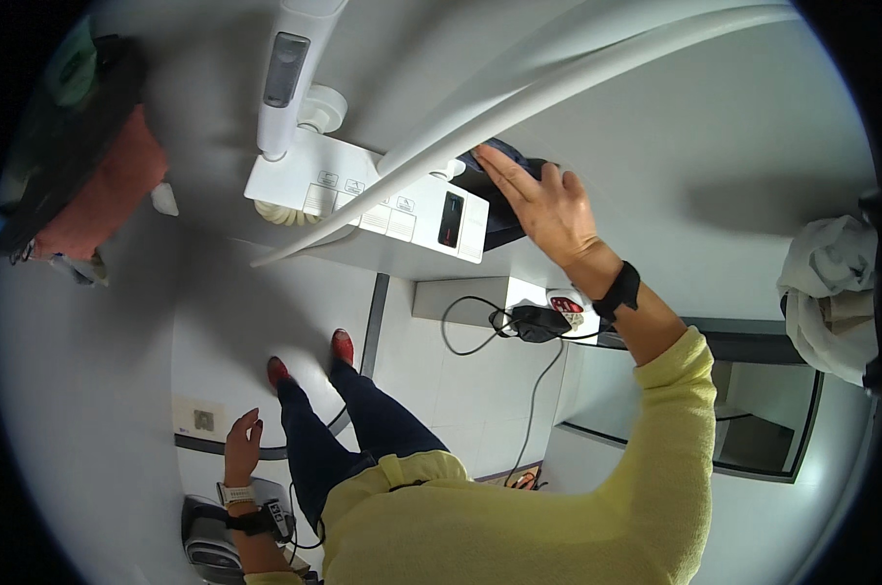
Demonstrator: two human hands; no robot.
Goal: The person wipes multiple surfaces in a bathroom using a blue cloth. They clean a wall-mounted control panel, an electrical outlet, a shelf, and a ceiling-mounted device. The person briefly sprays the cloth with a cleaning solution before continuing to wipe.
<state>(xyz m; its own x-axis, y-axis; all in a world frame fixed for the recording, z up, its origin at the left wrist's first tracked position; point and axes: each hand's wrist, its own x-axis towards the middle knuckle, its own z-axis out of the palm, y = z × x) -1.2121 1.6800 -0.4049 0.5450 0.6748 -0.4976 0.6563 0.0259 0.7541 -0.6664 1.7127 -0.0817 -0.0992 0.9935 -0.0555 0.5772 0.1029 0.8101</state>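
My right hand (545,203) is at the right end of a white shower control unit (426,197), its fingers over a dark navy cloth (503,207). The thumb is hidden. Part of the cloth hangs behind the unit. A white hand shower (284,88) stands at the unit's left end, and a white riser pipe (485,131) crosses in front. The unit bears several icons and a small dark display. Down at my left side, my left hand (244,446) holds nothing, its thumb apart from the fingers.
Red and dark fabrics (108,190) hang at the left. A white box (463,301) near the wall has a black device (536,323) with looped cables. A floor drain (203,420) lies by a dark curved threshold (371,322). White cloth (828,292) hangs at right.
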